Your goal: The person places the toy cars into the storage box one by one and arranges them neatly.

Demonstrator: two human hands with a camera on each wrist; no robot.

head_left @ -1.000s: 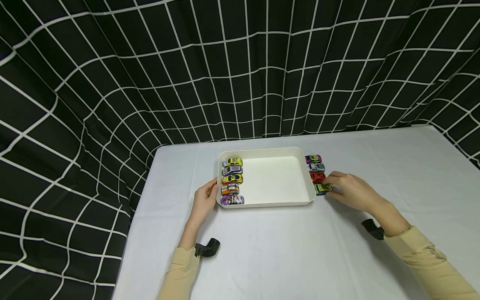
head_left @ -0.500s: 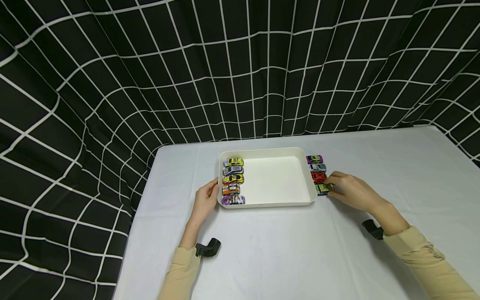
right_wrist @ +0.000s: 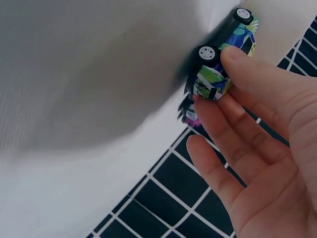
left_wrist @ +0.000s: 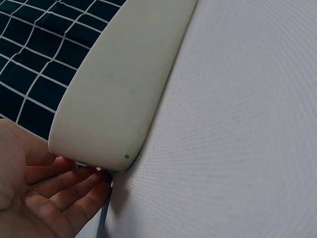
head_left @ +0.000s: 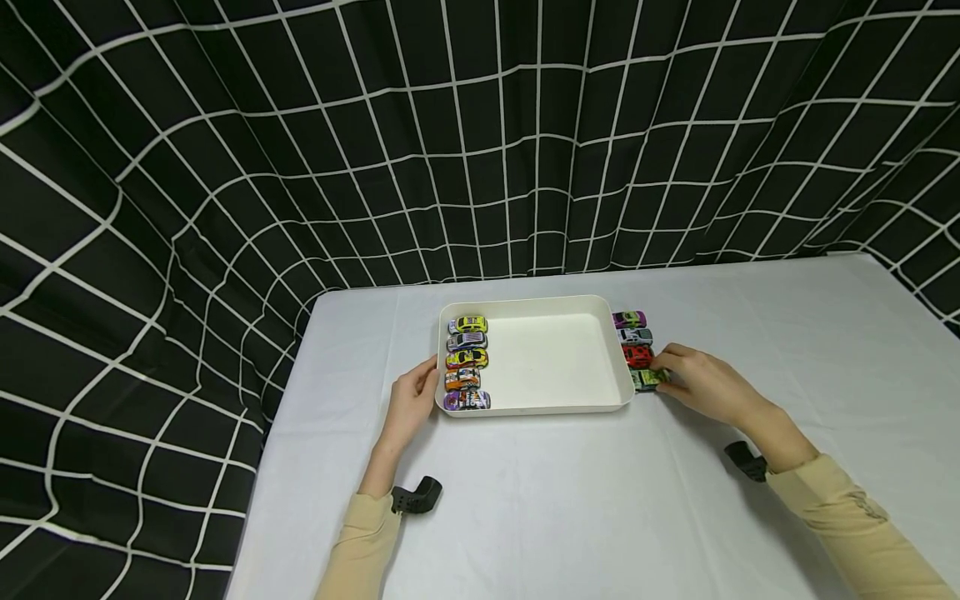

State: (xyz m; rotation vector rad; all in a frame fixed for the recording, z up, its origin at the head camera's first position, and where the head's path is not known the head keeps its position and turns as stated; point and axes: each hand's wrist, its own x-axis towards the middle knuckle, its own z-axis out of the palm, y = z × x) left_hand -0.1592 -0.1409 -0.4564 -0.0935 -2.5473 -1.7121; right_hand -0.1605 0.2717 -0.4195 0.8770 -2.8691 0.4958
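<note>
My right hand [head_left: 701, 383] pinches a green toy car [right_wrist: 212, 82] between thumb and fingers, beside the right end of a white tray [head_left: 551, 358]. In the right wrist view the thumb lies along the car's side near a wheel. Beyond it, outside the tray, line up a red toy car [head_left: 637, 357], a pale one [head_left: 634, 336] and a purple-green one [head_left: 629, 319]. My left hand [head_left: 411, 400] touches the tray's left end with loosely extended fingers, seen close to its outer wall [left_wrist: 114, 89] in the left wrist view.
Several toy cars, among them an orange one [head_left: 462, 379] and a purple one [head_left: 467, 400], stand in a column inside the tray along its left wall. A white cloth [head_left: 540, 500] covers the table. Behind hangs a black curtain [head_left: 480, 175] with white grid lines.
</note>
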